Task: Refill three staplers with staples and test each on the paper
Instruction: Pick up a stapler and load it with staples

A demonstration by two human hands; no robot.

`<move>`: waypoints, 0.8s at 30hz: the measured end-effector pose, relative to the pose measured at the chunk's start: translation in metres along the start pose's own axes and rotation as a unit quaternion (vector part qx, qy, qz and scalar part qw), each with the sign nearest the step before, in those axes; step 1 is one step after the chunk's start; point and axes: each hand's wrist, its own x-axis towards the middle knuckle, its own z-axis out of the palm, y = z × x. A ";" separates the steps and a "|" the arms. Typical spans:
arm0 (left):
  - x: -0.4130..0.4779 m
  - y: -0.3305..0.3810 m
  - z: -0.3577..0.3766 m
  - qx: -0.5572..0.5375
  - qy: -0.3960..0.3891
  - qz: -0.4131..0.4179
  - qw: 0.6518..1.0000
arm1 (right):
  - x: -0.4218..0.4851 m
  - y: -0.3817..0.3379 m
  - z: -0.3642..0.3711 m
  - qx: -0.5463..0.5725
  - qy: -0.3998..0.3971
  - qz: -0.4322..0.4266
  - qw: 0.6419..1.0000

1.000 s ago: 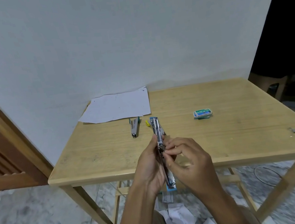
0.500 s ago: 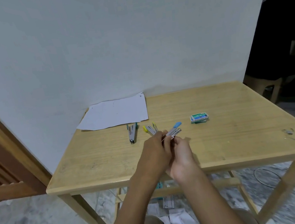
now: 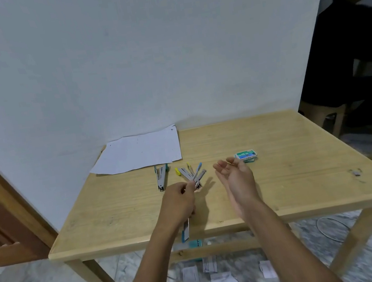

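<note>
The blue stapler (image 3: 198,177) is lying swung open near the table's (image 3: 305,183) middle, its blue-tipped arm pointing to about 1 o'clock, the left hand (image 3: 179,202) pinching its near end. The right hand (image 3: 234,177), on the stapler half a second ago, is now reaching, fingers spread and empty, toward the staple box (image 3: 246,155) at 2 o'clock; loading is probably starting. A yellow stapler (image 3: 184,171) is lying just beside it at 11 o'clock, a green one (image 3: 161,176) farther left, paper (image 3: 138,152) beyond.
</note>
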 end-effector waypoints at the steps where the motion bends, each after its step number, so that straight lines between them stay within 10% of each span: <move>1: 0.001 -0.002 0.003 0.017 0.002 0.001 1.000 | 0.011 0.002 -0.003 -0.133 -0.017 -0.051 0.990; 4: 0.006 -0.008 0.012 0.067 0.007 0.005 0.998 | 0.033 0.006 -0.011 -0.484 -0.098 -0.148 0.857; 8: 0.012 -0.009 0.024 0.139 0.019 0.018 0.990 | 0.048 0.006 -0.018 -0.643 -0.207 -0.141 0.724; 15: 0.016 -0.015 0.039 0.254 0.058 0.055 0.964 | 0.051 -0.027 -0.032 -0.533 -0.125 -0.280 0.789; 24: 0.021 -0.020 0.044 0.308 0.074 0.106 0.943 | 0.099 -0.071 -0.081 -0.745 -0.105 -0.152 0.641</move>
